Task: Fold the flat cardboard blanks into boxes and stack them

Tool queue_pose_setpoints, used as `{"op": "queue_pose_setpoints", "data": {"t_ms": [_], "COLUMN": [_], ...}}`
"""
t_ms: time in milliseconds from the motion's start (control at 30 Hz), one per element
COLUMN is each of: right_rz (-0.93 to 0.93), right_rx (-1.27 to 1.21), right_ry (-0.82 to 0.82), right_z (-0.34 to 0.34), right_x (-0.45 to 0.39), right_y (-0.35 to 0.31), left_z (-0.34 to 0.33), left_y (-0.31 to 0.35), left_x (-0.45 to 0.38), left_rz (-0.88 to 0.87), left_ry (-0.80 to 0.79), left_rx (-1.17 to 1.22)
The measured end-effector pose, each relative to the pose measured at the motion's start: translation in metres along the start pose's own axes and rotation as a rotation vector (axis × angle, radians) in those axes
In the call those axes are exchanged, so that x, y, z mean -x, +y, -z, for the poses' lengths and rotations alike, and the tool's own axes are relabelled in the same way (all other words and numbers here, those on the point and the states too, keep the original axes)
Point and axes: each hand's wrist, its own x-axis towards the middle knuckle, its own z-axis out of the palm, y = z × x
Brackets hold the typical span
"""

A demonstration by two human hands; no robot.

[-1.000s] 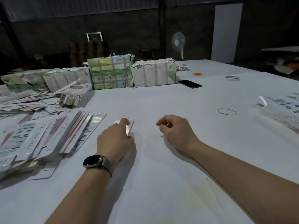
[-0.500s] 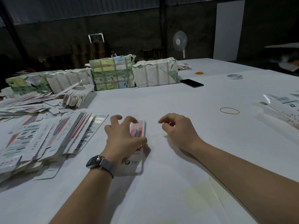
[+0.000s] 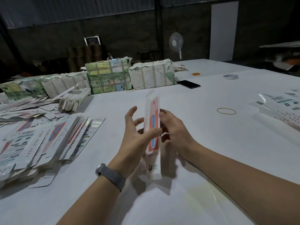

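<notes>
**One blank up, ready to be opened**

At the centre of the frame a single cardboard blank stands on edge between both hands, lifted off the white table, probably so its panels can be squeezed open. The left hand has spread fingers, thumb pressing the printed face. The right hand curls its fingers against the far edge. The pile of flat blanks waits at left, within easy reach.

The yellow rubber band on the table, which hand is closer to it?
Right. The right hand is just left of the rubber band; the left hand is farther left, beyond the blank.
</notes>
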Motion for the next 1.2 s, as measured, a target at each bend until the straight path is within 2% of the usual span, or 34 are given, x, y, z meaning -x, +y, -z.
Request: {"op": "queue_pose_setpoints", "data": {"t_ms": [267,467,600,867,1067,1200], "right_rz": [-0.014,-0.059,-0.024,-0.017,-0.05,-0.047], "right_rx": [-0.064,-0.122,-0.082,-0.115,-0.104,-0.121], "right_ry": [-0.042,-0.071,-0.117,-0.099,-0.043,-0.052], "right_z": [0.001,0.003,0.005,0.009,0.01,0.012], "right_x": [-0.001,-0.002,-0.001,-0.004,-0.006,-0.006], "right_y": [0.0,0.001,0.006,0.01,0.012,0.012], "left_z": [0.004,-0.009,-0.009,-0.004,0.001,0.002], "left_y": [-0.006,-0.004,-0.006,-0.006,-0.009,-0.009], "left_x": [0.001,0.007,0.009,0.007,0.0,-0.003], "left_rz": [0.145,0.226,0.151,-0.001,0.094,0.083], "left_ry": [-0.032,-0.063,-0.061,-0.028,0.024,0.072], "left_rx": [0.085,0.297,0.062,-0.08,-0.023,-0.003]}}
